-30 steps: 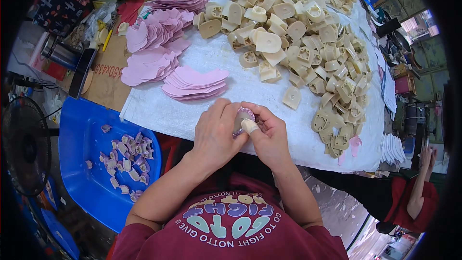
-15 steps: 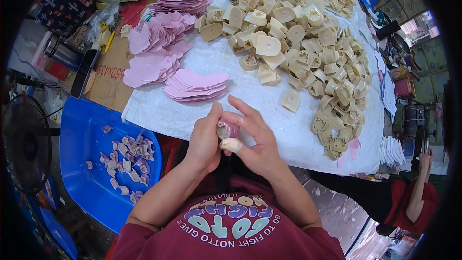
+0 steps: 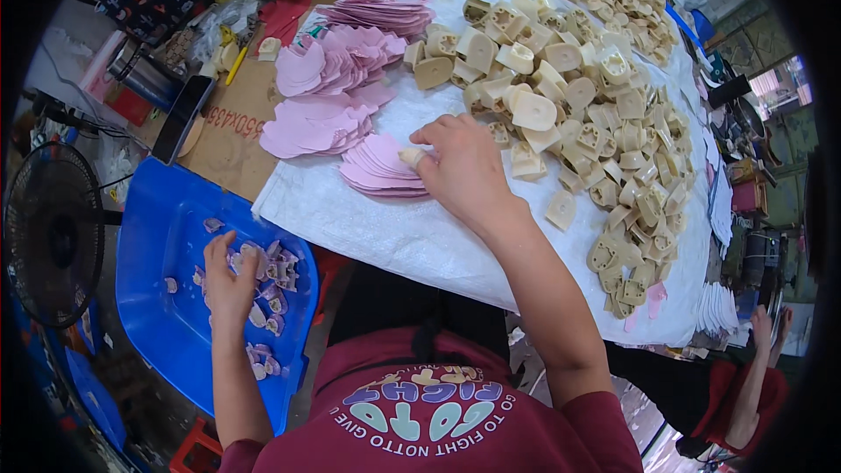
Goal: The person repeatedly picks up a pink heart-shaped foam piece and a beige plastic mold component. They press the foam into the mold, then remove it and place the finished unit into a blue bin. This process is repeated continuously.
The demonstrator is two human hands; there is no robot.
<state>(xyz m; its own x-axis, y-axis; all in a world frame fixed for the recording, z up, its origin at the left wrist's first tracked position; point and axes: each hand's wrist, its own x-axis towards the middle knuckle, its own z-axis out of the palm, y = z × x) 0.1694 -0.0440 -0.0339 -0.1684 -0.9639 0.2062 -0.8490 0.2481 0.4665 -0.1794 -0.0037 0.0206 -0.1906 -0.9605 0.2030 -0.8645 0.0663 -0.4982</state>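
Over the blue plastic tub [image 3: 158, 315] on the left, my left hand [image 3: 232, 280] has its fingers apart and appears to hold nothing. Beneath it lie several small heels covered in pink material [image 3: 279, 267]. My right hand [image 3: 469, 166] reaches onto the table, its thumb against the right end of a fanned stack of pink cut pieces [image 3: 381, 171]. A pale wrap covers that thumb's tip, and the fingers stand apart from it. More stacks of pink pieces [image 3: 315, 127] lie behind. To the right rises a large heap of beige plastic shoe heels [image 3: 569, 96].
White woven sheeting [image 3: 350, 219] covers the table, over cardboard [image 3: 232, 153] at the left. A phone [image 3: 184, 118] and a metal flask [image 3: 144, 74] stand at the left edge. Beside the tub is a black fan [image 3: 57, 232]. Another person's arms [image 3: 758, 368] show at far right.
My hands were together around a pink-covered heel and have parted. My left went down over the tub and the heel left my hands; my right moved forward to the pink stack.
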